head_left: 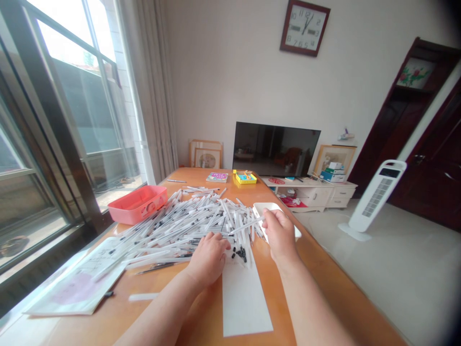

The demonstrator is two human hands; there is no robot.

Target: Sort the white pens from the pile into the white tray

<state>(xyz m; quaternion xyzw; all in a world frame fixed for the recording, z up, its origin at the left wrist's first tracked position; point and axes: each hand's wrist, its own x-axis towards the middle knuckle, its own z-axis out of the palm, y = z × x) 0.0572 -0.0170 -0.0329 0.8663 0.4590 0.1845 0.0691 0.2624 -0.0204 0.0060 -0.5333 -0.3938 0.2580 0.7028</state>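
Observation:
My right hand [280, 234] pinches a clear pen barrel [247, 225], which slants left over the pile with its far end lower. Beside it, at the near edge of the pile, my left hand [209, 255] has its fingers curled down; what they hold, if anything, is hidden. A large heap of translucent pen barrels [180, 223] with dark tips spreads across the table. Small black pen caps [240, 253] lie on a white paper strip [247, 302] between my hands. A white tray [264, 207] is partly covered by my right hand.
A red plastic box [139, 204] stands left of the heap on the wooden table [194, 312]. A booklet [79, 283] lies at the near left, with one loose barrel [143, 297] to its right. Farther back are a yellow box [245, 179] and a colourful book [217, 177].

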